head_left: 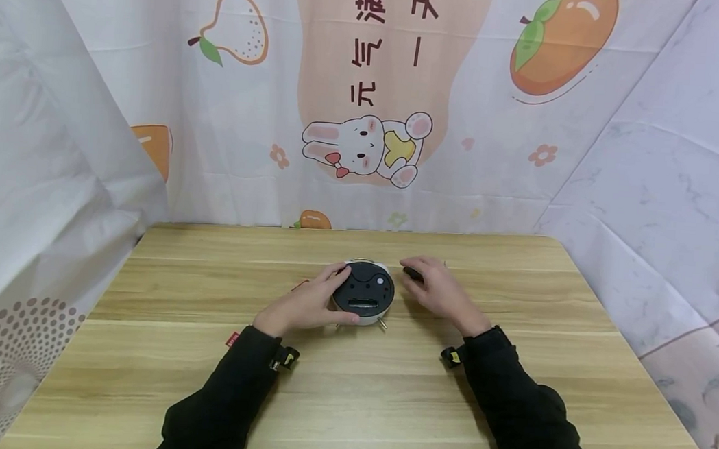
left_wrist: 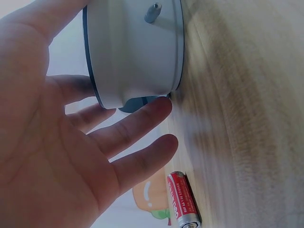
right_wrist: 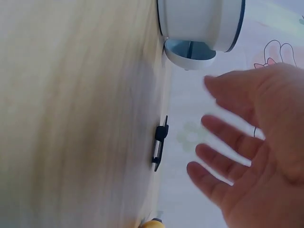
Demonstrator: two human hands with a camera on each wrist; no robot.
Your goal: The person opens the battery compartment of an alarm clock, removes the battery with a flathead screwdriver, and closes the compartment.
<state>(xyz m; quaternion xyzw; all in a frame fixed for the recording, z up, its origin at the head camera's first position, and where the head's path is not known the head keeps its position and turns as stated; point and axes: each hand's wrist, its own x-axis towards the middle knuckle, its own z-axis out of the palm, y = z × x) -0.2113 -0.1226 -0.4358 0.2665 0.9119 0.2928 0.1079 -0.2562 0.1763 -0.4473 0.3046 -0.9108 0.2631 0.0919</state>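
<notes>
A round white alarm clock (head_left: 364, 290) lies face down with its black back up; a long slot is uncovered in it. My left hand (head_left: 308, 302) holds the clock from the left, thumb near its feet and index finger at the opposite edge. In the left wrist view, the clock's white side (left_wrist: 135, 52) shows a small metal foot. My right hand (head_left: 439, 288) hovers right of the clock, fingers loosely extended. Below that hand, a small black cover (right_wrist: 160, 142) lies on the table, apart from the fingers in the right wrist view.
A red AA battery (head_left: 232, 339) lies by the left sleeve. Another red battery (head_left: 299, 285) shows partly behind the left hand. The wooden table (head_left: 355, 403) ends at a printed curtain (head_left: 241, 142), with white cloth at both sides.
</notes>
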